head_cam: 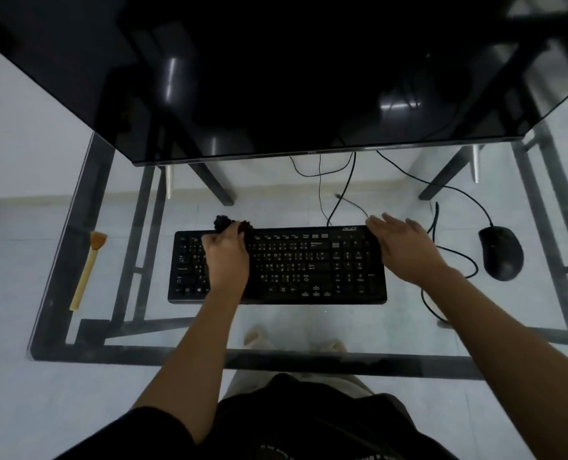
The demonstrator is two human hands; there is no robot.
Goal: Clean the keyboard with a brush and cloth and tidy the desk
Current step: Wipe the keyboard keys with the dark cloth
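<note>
A: Obs. — cloth stage, I judge. The left hand (pixel 226 257) is over the left part of the keyboard (pixel 277 265), fingers curled shut round a dark cloth (pixel 231 224); a bunch of it sticks out past the knuckles at the keyboard's far edge.

B: And the other?

A: The right hand (pixel 405 249) lies flat on the keyboard's right end, fingers straight and spread a little, gripping nothing — a steadying hand, I'd say.

B: Brush?

A: The brush (pixel 88 270) lies well to the left of the keyboard, near the edge of the glass desk (pixel 375 360), bristles pointing away from the person. Nobody is touching it.

B: Next move?

A: Probably drawing the cloth rightward across the key rows while the flat hand stops the keyboard sliding. The tidying looks undone: the mouse (pixel 500 252) sits to the right of the keyboard with its cable (pixel 455 260) looping loose between them.
</note>
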